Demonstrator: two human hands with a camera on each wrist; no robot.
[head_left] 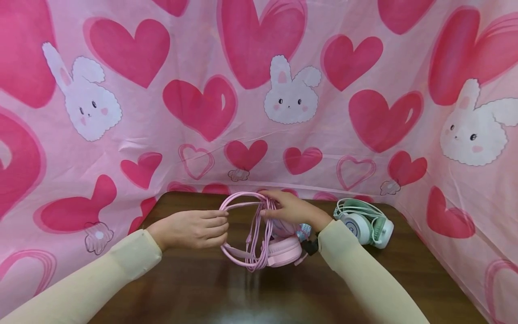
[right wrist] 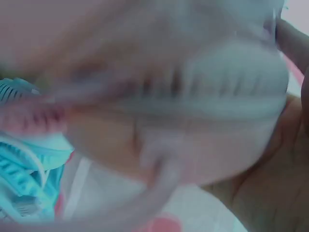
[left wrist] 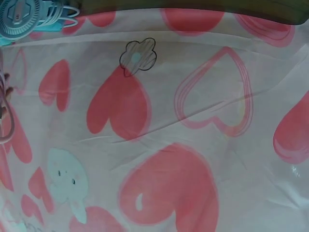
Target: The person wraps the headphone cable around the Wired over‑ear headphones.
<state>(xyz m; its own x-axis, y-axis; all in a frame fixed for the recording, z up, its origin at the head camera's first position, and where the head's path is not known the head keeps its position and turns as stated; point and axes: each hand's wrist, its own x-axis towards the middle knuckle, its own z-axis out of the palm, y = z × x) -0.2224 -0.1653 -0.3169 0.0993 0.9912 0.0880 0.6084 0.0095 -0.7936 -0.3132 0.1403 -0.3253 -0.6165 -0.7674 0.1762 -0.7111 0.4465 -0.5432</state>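
A pair of pink headphones is held up over the brown table, its headband standing out to the left and its pink cable looped around it in several strands. My left hand holds the left curve of the headband with its fingertips, thumb hidden. From the far right side, my right hand grips the headphones by the upper ear cup, with the thumb lying over the cable strands. An ear cup fills the right wrist view, large and blurred. A pink cable loop shows at the left wrist view's edge.
Mint green and white headphones, cable bundled on top, lie on the table to the right. A small blue patterned piece and a black piece show beside my right wrist. Pink heart-and-rabbit cloth hangs around the table.
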